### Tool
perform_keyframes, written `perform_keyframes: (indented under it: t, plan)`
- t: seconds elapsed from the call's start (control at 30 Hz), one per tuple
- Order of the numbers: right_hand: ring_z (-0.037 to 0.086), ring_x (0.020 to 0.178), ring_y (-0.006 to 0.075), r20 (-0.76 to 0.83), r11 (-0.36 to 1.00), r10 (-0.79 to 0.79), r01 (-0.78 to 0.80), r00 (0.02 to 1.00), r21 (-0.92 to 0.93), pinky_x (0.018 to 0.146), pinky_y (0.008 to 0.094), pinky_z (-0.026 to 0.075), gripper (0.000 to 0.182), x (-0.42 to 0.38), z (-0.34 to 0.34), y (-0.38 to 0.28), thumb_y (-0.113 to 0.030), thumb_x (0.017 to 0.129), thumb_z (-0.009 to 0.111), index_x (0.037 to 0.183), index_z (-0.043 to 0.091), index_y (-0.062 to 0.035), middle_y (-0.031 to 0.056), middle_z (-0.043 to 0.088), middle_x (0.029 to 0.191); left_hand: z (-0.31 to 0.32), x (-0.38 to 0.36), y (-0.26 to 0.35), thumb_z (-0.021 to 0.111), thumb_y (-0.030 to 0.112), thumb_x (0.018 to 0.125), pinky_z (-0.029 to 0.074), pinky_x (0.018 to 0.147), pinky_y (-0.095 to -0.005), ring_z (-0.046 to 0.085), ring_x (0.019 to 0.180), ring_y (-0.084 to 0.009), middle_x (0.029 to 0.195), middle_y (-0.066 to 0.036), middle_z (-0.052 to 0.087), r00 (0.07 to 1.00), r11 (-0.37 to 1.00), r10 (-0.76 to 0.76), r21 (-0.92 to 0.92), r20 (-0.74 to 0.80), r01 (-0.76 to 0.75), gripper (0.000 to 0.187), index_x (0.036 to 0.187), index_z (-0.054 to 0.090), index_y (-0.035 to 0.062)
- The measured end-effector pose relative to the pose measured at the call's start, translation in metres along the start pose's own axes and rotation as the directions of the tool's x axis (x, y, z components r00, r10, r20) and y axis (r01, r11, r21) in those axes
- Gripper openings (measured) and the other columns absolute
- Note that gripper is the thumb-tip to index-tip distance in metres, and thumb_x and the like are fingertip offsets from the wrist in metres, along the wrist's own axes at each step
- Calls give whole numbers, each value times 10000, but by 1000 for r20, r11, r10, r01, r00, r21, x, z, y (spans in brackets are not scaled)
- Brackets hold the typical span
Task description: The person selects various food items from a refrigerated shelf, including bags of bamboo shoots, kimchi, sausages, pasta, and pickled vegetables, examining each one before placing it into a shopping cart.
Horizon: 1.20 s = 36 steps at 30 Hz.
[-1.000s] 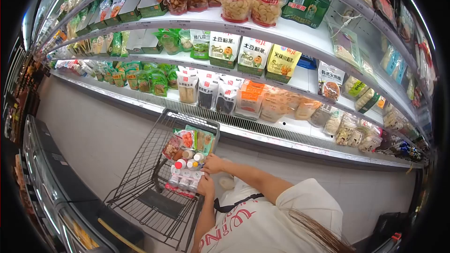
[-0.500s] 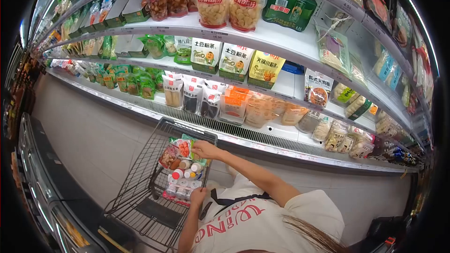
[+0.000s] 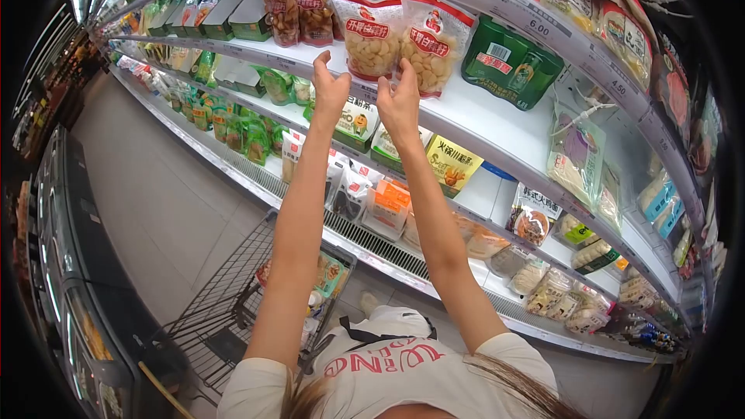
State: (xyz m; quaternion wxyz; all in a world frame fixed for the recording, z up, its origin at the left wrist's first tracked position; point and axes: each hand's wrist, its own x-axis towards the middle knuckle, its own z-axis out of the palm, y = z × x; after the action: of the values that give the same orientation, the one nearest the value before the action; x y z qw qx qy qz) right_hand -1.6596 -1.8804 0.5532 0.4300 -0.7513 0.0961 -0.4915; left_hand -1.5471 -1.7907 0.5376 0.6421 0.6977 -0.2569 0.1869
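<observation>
Both arms reach up to the upper shelf. My left hand point(image 3: 331, 89) has its fingers apart and holds nothing, just in front of the shelf edge and left of a clear and red bag of pale cloves point(image 3: 369, 40). On the right, my right hand point(image 3: 401, 101) is raised at the lower left of a second such bag point(image 3: 429, 45), its thumb and fingers apart. Whether its fingertips touch that bag is unclear. Two bags of brown cloves point(image 3: 280, 14) stand to the left, and a green multipack of cans point(image 3: 512, 64) stands to the right.
Below are shelves with a yellow packet point(image 3: 452, 163), white packets and green bags point(image 3: 256, 140). A wire shopping cart point(image 3: 225, 295) holding goods is at the lower left, partly behind my left arm. Dark freezer cabinets point(image 3: 85, 264) line the far left.
Both hands have left the cart and risen to the bags on the upper shelf. My right hand has let go of the packet in the cart. The view has tilted and moved nearer the shelf.
</observation>
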Motion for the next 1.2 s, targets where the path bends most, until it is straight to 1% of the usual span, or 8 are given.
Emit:
perform_keyframes:
  t: [0.13, 0.23, 0.27, 0.53, 0.67, 0.8, 0.93, 1.2]
  plan:
    - [517, 1117, 332, 23, 1000, 13, -13, 1000, 4, 896, 368, 454, 570, 14, 11, 11, -90, 852, 565, 1326, 316, 107, 290, 424, 1301, 21, 51, -18, 605, 74, 710, 391, 984, -380, 499, 1163, -382, 1233, -252, 531, 993, 983, -67, -162, 99, 82, 630, 1293, 384, -18]
    - [555, 1013, 282, 2, 998, 40, -40, 999, 58, 822, 334, 487, 568, 13, 13, 3, -74, 854, 575, 1329, 319, 103, 243, 468, 1190, 18, 56, -20, 576, 67, 690, 391, 981, -358, 525, 1142, -378, 1194, -232, 575, 964, 996, -58, -54, 261, 75, 625, 1288, 407, 6]
    - [546, 981, 283, -1, 996, 43, -43, 999, 81, 818, 334, 467, 565, 14, 14, 3, -77, 855, 575, 1330, 327, 101, 223, 472, 1150, 14, 56, -19, 515, -26, 698, 405, 937, -311, 491, 1116, -211, 1221, -140, 509, 938, 994, -41, -77, 343, 71, 624, 1308, 392, 11]
    - [519, 904, 244, -141, 963, -107, 137, 984, 230, 777, 340, 435, 225, 9, 5, -10, -116, 881, 597, 1068, 531, -10, 122, 530, 1000, -5, 5, 30, 494, -79, 694, 408, 862, -305, 513, 970, -183, 996, -88, 554, 994, 946, 99, -313, 46, -80, 412, 1098, 477, 0]
    - [545, 826, 238, -134, 899, -432, 415, 892, -140, 736, 329, 444, 245, -21, -25, -57, -190, 898, 600, 1062, 526, -24, 137, 562, 1000, -52, -51, 74, 503, -57, 707, 404, 867, -282, 511, 929, -164, 972, -80, 557, 997, 948, 76, -312, 19, -66, 382, 1085, 501, -3]
    - [530, 675, 166, 159, 965, -5, -37, 987, 259, 660, 268, 430, 256, -92, -41, -75, -254, 936, 564, 987, 507, -10, 84, 584, 797, -119, -136, 98, 507, -26, 735, 432, 873, -275, 527, 951, -146, 1046, -72, 564, 959, 838, -237, -468, 154, 281, 455, 1190, 500, -34]
    - [485, 699, 75, 518, 787, 392, -568, 761, 239, 644, 229, 406, 229, -173, -49, -68, -250, 965, 513, 920, 492, -26, 26, 556, 800, -165, -233, 108, 561, 15, 850, 460, 896, -270, 551, 1041, -151, 1081, -77, 540, 795, 580, -571, -583, 206, 568, 410, 1245, 473, -52]
    - [373, 665, 47, 689, 734, 395, -660, 608, 161, 596, 214, 335, 253, -248, -53, -89, -234, 987, 451, 833, 488, -37, -36, 424, 697, -226, -328, 118, 572, -8, 833, 420, 987, -336, 501, 1162, -201, 1244, -121, 482, 678, 384, -718, -722, 159, 576, 511, 1316, 411, -43]
